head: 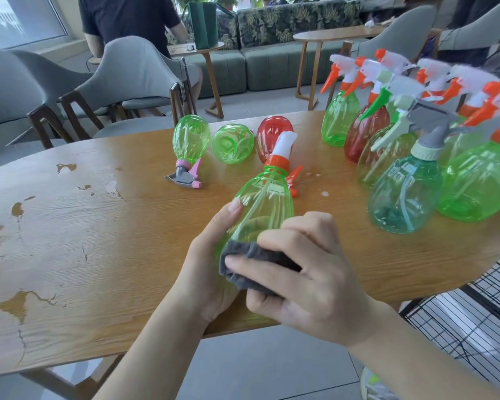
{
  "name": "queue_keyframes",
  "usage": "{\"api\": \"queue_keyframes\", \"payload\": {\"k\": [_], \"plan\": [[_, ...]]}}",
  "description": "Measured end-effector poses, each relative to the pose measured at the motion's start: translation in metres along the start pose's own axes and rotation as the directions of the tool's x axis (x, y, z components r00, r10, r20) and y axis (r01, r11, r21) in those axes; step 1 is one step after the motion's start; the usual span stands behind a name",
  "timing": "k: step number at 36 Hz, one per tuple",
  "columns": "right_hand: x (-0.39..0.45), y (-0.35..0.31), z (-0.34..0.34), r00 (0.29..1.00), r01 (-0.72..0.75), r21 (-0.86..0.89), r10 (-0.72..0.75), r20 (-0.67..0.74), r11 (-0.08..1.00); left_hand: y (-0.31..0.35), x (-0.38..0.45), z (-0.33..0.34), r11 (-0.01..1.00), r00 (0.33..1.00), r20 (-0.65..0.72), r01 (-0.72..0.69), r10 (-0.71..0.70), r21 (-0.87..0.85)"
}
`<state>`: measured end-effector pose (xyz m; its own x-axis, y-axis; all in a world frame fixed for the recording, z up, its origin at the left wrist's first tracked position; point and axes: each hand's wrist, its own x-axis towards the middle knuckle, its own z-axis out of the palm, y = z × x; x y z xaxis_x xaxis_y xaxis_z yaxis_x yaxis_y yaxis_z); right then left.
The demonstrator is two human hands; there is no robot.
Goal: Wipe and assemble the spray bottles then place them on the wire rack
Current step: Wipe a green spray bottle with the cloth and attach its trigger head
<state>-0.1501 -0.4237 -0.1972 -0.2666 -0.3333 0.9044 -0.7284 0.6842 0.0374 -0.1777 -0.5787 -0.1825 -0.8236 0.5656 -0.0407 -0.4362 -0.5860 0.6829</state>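
Wiping calls for the left hand (211,255) to grip the green spray bottle (260,209) steady above the wooden table (98,241), turning it as the right hand (300,272), fingers pinched on the grey cloth (251,264), rubs every side; the wire rack (474,313) stands low to the right; no brand, label or writing is readable
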Motion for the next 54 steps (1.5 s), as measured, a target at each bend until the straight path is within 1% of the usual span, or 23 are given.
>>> {"api": "queue_keyframes", "payload": {"k": [3,5,7,9,10,12,14,16,21,24,26,30,31,33,35,37,39,42,45,47,50,52,54], "plan": [[0.007,0.008,-0.003,0.991,-0.123,0.034,0.124,-0.043,0.992,0.000,0.003,0.002,0.996,0.998,0.025,-0.060,0.059,0.061],[0.012,0.016,-0.006,0.968,-0.242,0.081,0.246,-0.051,0.967,0.000,0.005,0.001,0.991,0.996,-0.009,-0.092,0.094,0.100],[0.016,0.024,-0.008,0.922,-0.380,0.148,0.387,-0.027,0.913,-0.002,0.006,-0.001,0.987,0.994,-0.024,-0.100,0.104,0.122],[0.019,0.030,-0.011,0.855,-0.506,0.237,0.519,0.008,0.829,-0.003,0.005,-0.002,0.986,0.994,-0.035,-0.098,0.104,0.132],[0.019,0.032,-0.013,0.826,-0.546,0.274,0.563,0.021,0.792,-0.003,0.004,-0.001,0.986,0.994,-0.035,-0.100,0.105,0.133],[0.019,0.033,-0.014,0.795,-0.582,0.317,0.606,0.030,0.749,-0.002,0.004,0.000,0.985,0.995,-0.024,-0.097,0.102,0.141],[0.018,0.031,-0.014,0.790,-0.584,0.344,0.613,0.033,0.735,-0.002,0.003,0.000,0.982,0.996,-0.008,-0.087,0.090,0.166],[0.017,0.027,-0.014,0.801,-0.571,0.358,0.597,0.047,0.739,-0.003,0.003,-0.002,0.979,0.997,-0.013,-0.070,0.074,0.193],[0.015,0.026,-0.015,0.856,-0.506,0.302,0.513,0.060,0.808,-0.003,0.003,-0.006,0.974,0.995,-0.049,-0.076,0.088,0.212],[0.015,0.030,-0.016,0.845,-0.521,0.289,0.532,0.043,0.804,-0.003,0.003,-0.005,0.966,0.993,-0.074,-0.073,0.094,0.249],[0.014,0.028,-0.016,0.857,-0.501,0.289,0.514,0.035,0.816,-0.004,0.002,-0.003,0.964,0.990,-0.095,-0.077,0.104,0.253],[0.012,0.014,-0.013,0.934,-0.351,0.241,0.356,0.023,0.905,-0.003,0.003,0.001,0.974,0.983,-0.152,-0.066,0.100,0.218],[0.011,0.010,-0.012,0.952,-0.302,0.234,0.304,0.028,0.924,-0.002,0.003,0.001,0.979,0.986,-0.145,-0.056,0.086,0.197],[0.008,0.001,-0.009,0.979,-0.205,0.215,0.197,0.057,0.955,-0.002,0.001,0.002,0.991,0.996,-0.083,-0.013,0.024,0.131],[0.004,-0.003,-0.006,0.991,-0.120,0.176,0.106,0.088,0.977,-0.002,0.000,0.001,0.995,0.999,-0.047,0.020,-0.015,0.098],[0.001,-0.001,-0.006,0.993,-0.059,0.137,0.044,0.109,0.989,-0.002,0.000,0.001,0.995,0.999,-0.049,-0.001,0.006,0.098],[0.002,0.004,-0.007,0.993,-0.030,0.101,0.018,0.116,0.994,-0.002,0.000,0.002,0.996,0.999,-0.031,-0.012,0.015,0.093],[0.005,0.012,-0.009,0.995,-0.074,0.080,0.068,0.072,0.994,-0.003,0.002,0.003,0.993,0.998,-0.024,-0.047,0.050,0.104],[0.008,0.023,-0.011,0.979,-0.203,0.099,0.203,0.016,0.974,-0.002,0.005,0.000,0.986,0.995,-0.024,-0.094,0.098,0.136],[0.010,0.031,-0.013,0.947,-0.321,0.108,0.322,0.008,0.941,-0.002,0.005,-0.002,0.983,0.995,-0.034,-0.087,0.094,0.161],[0.010,0.037,-0.014,0.862,-0.497,0.197,0.506,0.005,0.845,-0.002,0.004,-0.001,0.979,0.998,-0.001,-0.067,0.068,0.192],[0.011,0.035,-0.015,0.835,-0.535,0.258,0.550,0.018,0.804,-0.001,0.004,0.001,0.981,0.999,0.010,-0.053,0.052,0.186],[0.012,0.029,-0.016,0.837,-0.528,0.304,0.546,0.030,0.793,-0.001,0.003,0.001,0.984,0.999,-0.001,-0.045,0.046,0.173]]}}
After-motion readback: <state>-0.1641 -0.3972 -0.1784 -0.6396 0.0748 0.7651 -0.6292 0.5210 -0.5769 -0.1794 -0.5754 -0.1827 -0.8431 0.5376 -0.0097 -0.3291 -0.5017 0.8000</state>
